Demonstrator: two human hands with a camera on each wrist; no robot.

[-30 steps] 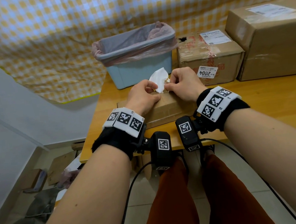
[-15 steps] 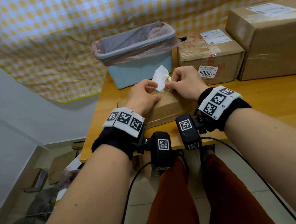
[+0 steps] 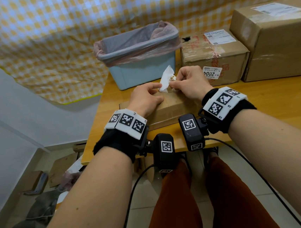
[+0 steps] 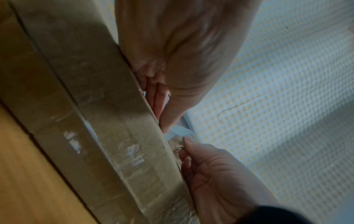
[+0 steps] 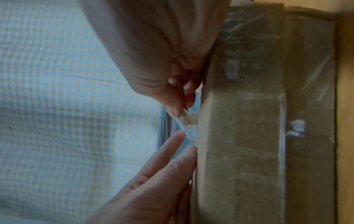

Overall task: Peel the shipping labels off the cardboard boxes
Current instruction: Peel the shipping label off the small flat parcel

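Observation:
A flat cardboard box (image 3: 169, 110) lies at the near edge of the wooden table (image 3: 273, 102). A white shipping label (image 3: 166, 76) stands curled up from the box's far edge, partly peeled. My right hand (image 3: 173, 83) pinches the label between thumb and forefinger, as the right wrist view shows (image 5: 182, 109). My left hand (image 3: 154, 88) rests on the box top, its straight fingers (image 5: 172, 151) lying by the label's base. In the left wrist view the label (image 4: 180, 131) sits between my left thumb and my right hand (image 4: 184, 145).
A light blue bin (image 3: 142, 72) with a pink liner stands just behind the flat box. To its right are two taped cardboard boxes (image 3: 214, 58) (image 3: 277, 46), each with a white label on top. A yellow checked cloth hangs behind. The floor at the left holds clutter.
My right hand has drawn the label slightly up and to the right, away from the box. My left hand has stayed on the box top.

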